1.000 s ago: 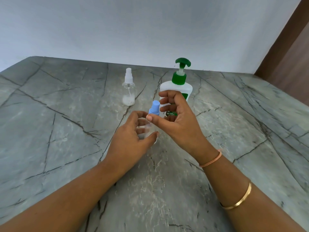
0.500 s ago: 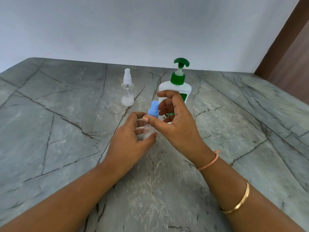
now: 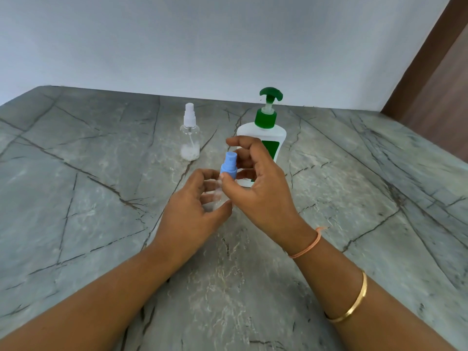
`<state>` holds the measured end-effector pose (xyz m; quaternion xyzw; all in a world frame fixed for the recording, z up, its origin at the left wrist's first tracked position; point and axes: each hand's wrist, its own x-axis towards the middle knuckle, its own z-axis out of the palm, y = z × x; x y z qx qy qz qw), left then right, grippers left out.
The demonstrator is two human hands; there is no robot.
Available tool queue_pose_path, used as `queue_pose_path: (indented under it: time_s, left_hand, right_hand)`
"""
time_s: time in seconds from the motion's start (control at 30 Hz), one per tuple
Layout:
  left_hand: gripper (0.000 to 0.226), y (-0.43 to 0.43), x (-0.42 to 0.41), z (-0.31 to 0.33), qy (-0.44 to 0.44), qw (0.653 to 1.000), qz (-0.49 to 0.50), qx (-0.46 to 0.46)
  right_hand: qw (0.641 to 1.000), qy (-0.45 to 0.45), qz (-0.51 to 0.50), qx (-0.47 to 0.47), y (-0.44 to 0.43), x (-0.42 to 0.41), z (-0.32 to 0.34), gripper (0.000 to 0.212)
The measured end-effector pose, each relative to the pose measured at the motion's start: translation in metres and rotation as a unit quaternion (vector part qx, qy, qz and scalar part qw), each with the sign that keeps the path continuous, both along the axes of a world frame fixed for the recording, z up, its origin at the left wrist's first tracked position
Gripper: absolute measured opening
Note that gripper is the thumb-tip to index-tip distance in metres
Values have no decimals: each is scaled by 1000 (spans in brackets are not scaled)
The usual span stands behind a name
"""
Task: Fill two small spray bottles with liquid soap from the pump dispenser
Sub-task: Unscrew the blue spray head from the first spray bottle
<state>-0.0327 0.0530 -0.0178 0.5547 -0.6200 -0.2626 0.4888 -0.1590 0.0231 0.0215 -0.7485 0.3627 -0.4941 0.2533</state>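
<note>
A small clear spray bottle with a blue spray cap (image 3: 229, 165) stands upright at the middle of the marble counter. My left hand (image 3: 195, 206) grips its clear body from the left. My right hand (image 3: 258, 188) pinches the blue cap, thumb at its base and fingers curled behind it. Behind them stands the white pump dispenser (image 3: 266, 130) with a green pump head and collar, partly hidden by my right hand. A second clear spray bottle (image 3: 190, 138) with a white cap stands to its left, with white soap in its bottom.
The grey veined marble counter (image 3: 101, 198) runs back to a pale wall (image 3: 202, 41). A brown wooden panel (image 3: 435, 79) rises at the far right.
My right fingers have shifted round the blue cap, the index finger now higher. The left hand still grips the bottle in the same spot.
</note>
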Motion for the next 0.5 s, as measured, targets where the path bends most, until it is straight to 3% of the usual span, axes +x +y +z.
queue_pose_path:
  time_s: [0.17,0.37,0.5]
  left_hand:
    - [44,0,0,0,-2,1000,2,7]
    - [42,-1,-1,1,2,1000,11,6]
    - [44,0,-2,1,-3,1000,11,3]
  right_hand:
    - [1000,25,-6,-4,-2,1,-1,54]
    - [1000,-2,-4,-2,-2,0,3,43]
    - [1000,0,15,18,-3,0,2,49]
